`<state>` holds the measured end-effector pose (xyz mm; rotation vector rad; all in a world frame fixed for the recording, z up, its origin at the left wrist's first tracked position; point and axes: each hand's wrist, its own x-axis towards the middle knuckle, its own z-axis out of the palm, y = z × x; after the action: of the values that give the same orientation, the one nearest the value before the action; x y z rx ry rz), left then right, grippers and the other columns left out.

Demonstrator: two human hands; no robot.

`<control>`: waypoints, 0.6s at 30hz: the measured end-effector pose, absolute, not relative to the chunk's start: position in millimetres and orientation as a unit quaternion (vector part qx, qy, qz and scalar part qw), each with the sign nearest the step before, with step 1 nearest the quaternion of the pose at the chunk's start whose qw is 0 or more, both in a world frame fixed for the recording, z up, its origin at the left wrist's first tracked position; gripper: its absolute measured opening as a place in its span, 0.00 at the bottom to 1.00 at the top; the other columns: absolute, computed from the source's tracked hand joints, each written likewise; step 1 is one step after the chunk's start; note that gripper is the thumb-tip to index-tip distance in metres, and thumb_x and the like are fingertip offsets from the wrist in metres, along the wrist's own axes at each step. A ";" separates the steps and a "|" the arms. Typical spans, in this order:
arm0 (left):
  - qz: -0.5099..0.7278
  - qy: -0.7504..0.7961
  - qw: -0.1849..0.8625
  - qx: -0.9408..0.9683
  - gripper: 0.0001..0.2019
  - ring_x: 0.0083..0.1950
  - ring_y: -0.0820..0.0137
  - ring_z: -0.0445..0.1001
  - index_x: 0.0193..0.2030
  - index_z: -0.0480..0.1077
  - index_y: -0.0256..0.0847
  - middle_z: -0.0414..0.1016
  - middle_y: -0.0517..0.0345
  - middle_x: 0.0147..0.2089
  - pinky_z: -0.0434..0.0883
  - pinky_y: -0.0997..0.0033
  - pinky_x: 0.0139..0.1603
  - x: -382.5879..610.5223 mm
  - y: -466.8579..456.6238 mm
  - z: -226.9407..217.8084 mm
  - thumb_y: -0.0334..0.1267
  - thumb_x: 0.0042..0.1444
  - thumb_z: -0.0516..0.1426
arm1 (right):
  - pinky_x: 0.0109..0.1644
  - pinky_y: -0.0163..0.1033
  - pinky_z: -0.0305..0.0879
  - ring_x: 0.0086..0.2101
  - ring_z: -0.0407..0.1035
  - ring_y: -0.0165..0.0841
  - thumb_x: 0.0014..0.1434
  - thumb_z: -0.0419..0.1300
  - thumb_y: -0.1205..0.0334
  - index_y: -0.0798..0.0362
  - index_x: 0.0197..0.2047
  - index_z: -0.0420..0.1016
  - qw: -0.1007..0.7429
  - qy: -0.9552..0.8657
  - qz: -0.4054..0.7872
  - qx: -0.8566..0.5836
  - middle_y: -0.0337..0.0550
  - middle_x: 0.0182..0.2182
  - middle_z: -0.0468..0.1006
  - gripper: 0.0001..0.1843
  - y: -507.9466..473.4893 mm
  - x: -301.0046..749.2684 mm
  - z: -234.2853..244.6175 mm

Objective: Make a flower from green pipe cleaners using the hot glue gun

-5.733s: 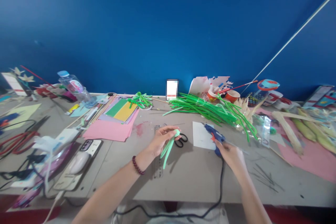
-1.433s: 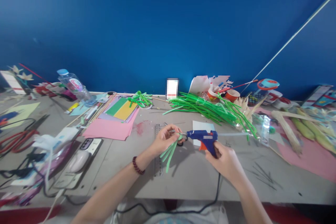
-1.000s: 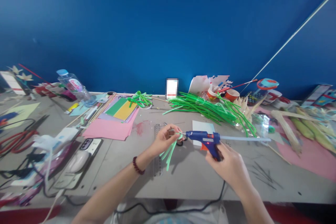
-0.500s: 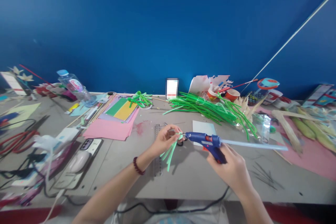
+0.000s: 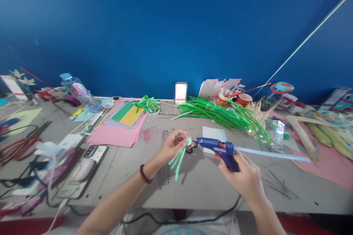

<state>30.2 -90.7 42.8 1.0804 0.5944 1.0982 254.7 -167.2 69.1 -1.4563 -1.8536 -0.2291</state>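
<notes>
In the middle of the head view, my left hand (image 5: 174, 147) pinches a small bunch of pale green pipe cleaners (image 5: 179, 161). Their gathered top shows at my fingertips and the loose ends hang down. My right hand (image 5: 244, 174) is wrapped round the grip of a blue glue gun (image 5: 216, 146). The gun's metal nozzle points left, a little to the right of the gathered top. A long translucent glue stick (image 5: 273, 154) sticks out of its back. Beneath my left hand lie a clear ruler (image 5: 166, 180) and dark-handled scissors (image 5: 189, 150), partly hidden.
A heap of green pipe cleaners (image 5: 215, 114) lies along the wall. Coloured sheets (image 5: 116, 136), a phone (image 5: 93, 161) and a plastic bottle (image 5: 79, 90) are to the left. Pale paper (image 5: 213, 134) lies behind the gun. A black cable (image 5: 176, 222) runs along the front edge.
The glue gun in my right hand has drawn back slightly to the right, its nozzle now a little away from the pipe cleaners. My left hand has barely moved.
</notes>
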 end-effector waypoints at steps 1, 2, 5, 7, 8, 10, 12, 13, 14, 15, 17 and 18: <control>0.489 0.265 0.678 0.480 0.10 0.36 0.71 0.77 0.36 0.66 0.38 0.69 0.57 0.41 0.74 0.67 0.41 30.0 -90.8 43.1 0.39 0.52 0.61 | 0.32 0.35 0.66 0.27 0.72 0.35 0.52 0.56 0.66 0.50 0.37 0.74 0.376 -0.725 -0.088 -0.570 0.43 0.28 0.78 0.09 -167.4 254.8 69.4; 0.490 0.265 0.678 0.480 0.10 0.36 0.71 0.77 0.36 0.66 0.38 0.69 0.57 0.41 0.74 0.67 0.41 30.0 -90.9 43.5 0.39 0.52 0.61 | 0.32 0.35 0.66 0.27 0.72 0.35 0.52 0.56 0.66 0.50 0.37 0.74 0.376 -0.725 -0.087 -0.571 0.43 0.28 0.78 0.09 -167.6 254.9 69.7; 0.493 0.264 0.679 0.476 0.10 0.35 0.71 0.76 0.35 0.66 0.38 0.69 0.57 0.41 0.74 0.68 0.40 30.6 -91.4 44.4 0.39 0.52 0.62 | 0.32 0.35 0.66 0.26 0.71 0.35 0.52 0.56 0.66 0.50 0.37 0.74 0.377 -0.725 -0.087 -0.570 0.44 0.28 0.78 0.09 -167.5 254.7 70.3; 0.495 0.259 0.680 0.474 0.11 0.35 0.71 0.76 0.35 0.66 0.38 0.69 0.56 0.41 0.74 0.68 0.40 31.1 -91.5 44.2 0.39 0.51 0.62 | 0.32 0.35 0.66 0.26 0.71 0.34 0.52 0.56 0.66 0.50 0.38 0.74 0.379 -0.726 -0.084 -0.568 0.43 0.28 0.77 0.09 -167.3 254.0 70.2; 0.496 0.255 0.682 0.473 0.11 0.35 0.71 0.76 0.35 0.65 0.38 0.69 0.56 0.41 0.74 0.68 0.40 31.3 -91.4 43.7 0.39 0.51 0.62 | 0.32 0.34 0.66 0.26 0.71 0.34 0.52 0.56 0.66 0.51 0.38 0.74 0.380 -0.726 -0.082 -0.567 0.43 0.28 0.77 0.10 -167.1 253.6 70.0; 0.495 0.247 0.686 0.473 0.11 0.35 0.71 0.76 0.35 0.65 0.37 0.69 0.56 0.40 0.74 0.68 0.40 31.5 -91.2 42.3 0.40 0.51 0.62 | 0.33 0.34 0.67 0.27 0.72 0.34 0.52 0.56 0.66 0.51 0.38 0.73 0.385 -0.725 -0.078 -0.565 0.44 0.29 0.78 0.10 -166.6 252.7 69.3; 0.493 0.239 0.690 0.472 0.11 0.36 0.71 0.76 0.36 0.65 0.37 0.69 0.56 0.40 0.74 0.68 0.40 31.6 -91.0 41.0 0.40 0.52 0.62 | 0.32 0.34 0.67 0.27 0.72 0.34 0.52 0.56 0.66 0.51 0.38 0.73 0.395 -0.726 -0.078 -0.557 0.43 0.29 0.77 0.10 -165.8 251.7 68.5; 0.493 0.235 0.692 0.471 0.11 0.36 0.71 0.76 0.36 0.65 0.37 0.69 0.56 0.41 0.74 0.68 0.40 31.5 -91.0 40.7 0.40 0.52 0.62 | 0.32 0.34 0.67 0.26 0.71 0.33 0.52 0.55 0.66 0.51 0.38 0.73 0.400 -0.726 -0.077 -0.553 0.43 0.28 0.77 0.10 -165.2 251.3 68.1; 0.494 0.233 0.694 0.469 0.11 0.36 0.71 0.76 0.36 0.65 0.38 0.69 0.56 0.41 0.74 0.68 0.40 31.4 -91.0 40.9 0.40 0.52 0.62 | 0.31 0.34 0.66 0.25 0.71 0.33 0.52 0.55 0.66 0.52 0.38 0.73 0.405 -0.727 -0.074 -0.550 0.42 0.27 0.77 0.09 -164.5 250.9 67.6; 0.495 0.233 0.694 0.467 0.11 0.36 0.71 0.76 0.36 0.65 0.38 0.69 0.56 0.41 0.74 0.68 0.40 31.3 -91.1 41.4 0.40 0.52 0.62 | 0.30 0.33 0.66 0.24 0.70 0.32 0.52 0.55 0.66 0.52 0.37 0.72 0.408 -0.726 -0.065 -0.550 0.41 0.26 0.76 0.08 -163.7 250.7 67.0; 0.497 0.238 0.694 0.463 0.11 0.35 0.71 0.76 0.35 0.65 0.37 0.69 0.56 0.41 0.74 0.68 0.39 30.9 -91.2 43.4 0.40 0.51 0.62 | 0.27 0.33 0.65 0.21 0.68 0.31 0.51 0.56 0.65 0.52 0.36 0.72 0.406 -0.723 -0.031 -0.558 0.39 0.23 0.74 0.07 -161.9 250.7 65.2; 0.498 0.242 0.694 0.461 0.11 0.35 0.71 0.76 0.35 0.66 0.37 0.69 0.56 0.41 0.74 0.69 0.39 30.7 -91.3 44.5 0.40 0.51 0.62 | 0.26 0.32 0.64 0.20 0.66 0.30 0.51 0.56 0.65 0.52 0.35 0.71 0.404 -0.719 -0.005 -0.565 0.38 0.21 0.73 0.07 -161.0 251.0 64.1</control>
<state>30.7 -91.3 44.5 1.0294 0.5398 1.1112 251.0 -161.0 64.1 -1.4270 -1.8167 -0.0114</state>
